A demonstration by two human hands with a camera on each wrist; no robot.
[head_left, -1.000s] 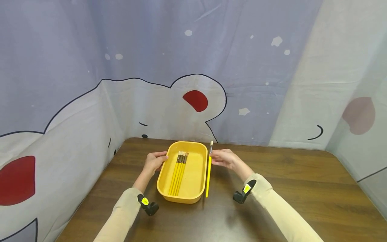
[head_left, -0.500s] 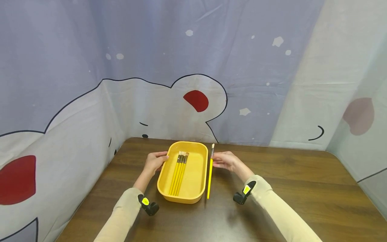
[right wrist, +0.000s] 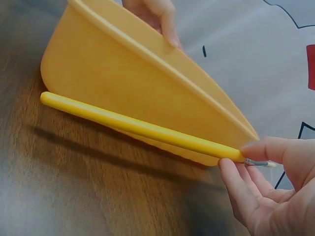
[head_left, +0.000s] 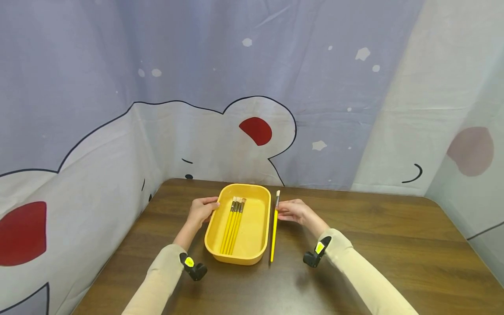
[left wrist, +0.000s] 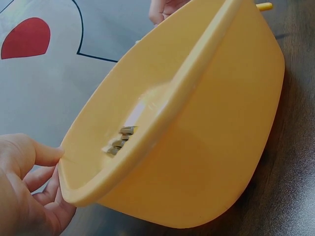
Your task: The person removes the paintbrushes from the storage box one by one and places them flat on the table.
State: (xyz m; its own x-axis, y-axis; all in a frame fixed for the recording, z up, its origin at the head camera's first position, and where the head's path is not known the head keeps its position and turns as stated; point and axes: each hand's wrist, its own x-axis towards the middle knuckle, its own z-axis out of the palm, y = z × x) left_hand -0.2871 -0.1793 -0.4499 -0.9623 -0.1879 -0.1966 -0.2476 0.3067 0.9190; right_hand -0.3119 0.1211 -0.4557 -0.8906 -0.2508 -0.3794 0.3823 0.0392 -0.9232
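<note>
A yellow tray (head_left: pixel 253 232) stands on the table with several yellow-handled paintbrushes (head_left: pixel 233 227) lying side by side in its left half, bristles toward the far end. My left hand (head_left: pixel 201 211) pinches the tray's left rim between thumb and fingers, which the left wrist view shows up close. Just outside the tray's right wall, my right hand (head_left: pixel 295 211) pinches another paintbrush (right wrist: pixel 142 129) near its metal ferrule. That brush points bristles away, handle toward me, and its shadow falls on the wood beside it. In the left wrist view only the ferrules of the brushes inside show over the rim.
The brown wooden table (head_left: pixel 386 245) extends to both sides and toward me. A printed fabric curtain (head_left: pixel 330 109) hangs along the table's far edge and continues down the left and right sides. Each sleeve carries a black wrist camera (head_left: pixel 315 253).
My right hand has shifted slightly right and toward me with the paintbrush, widening the gap between it and the tray. The left hand and tray have stayed put.
</note>
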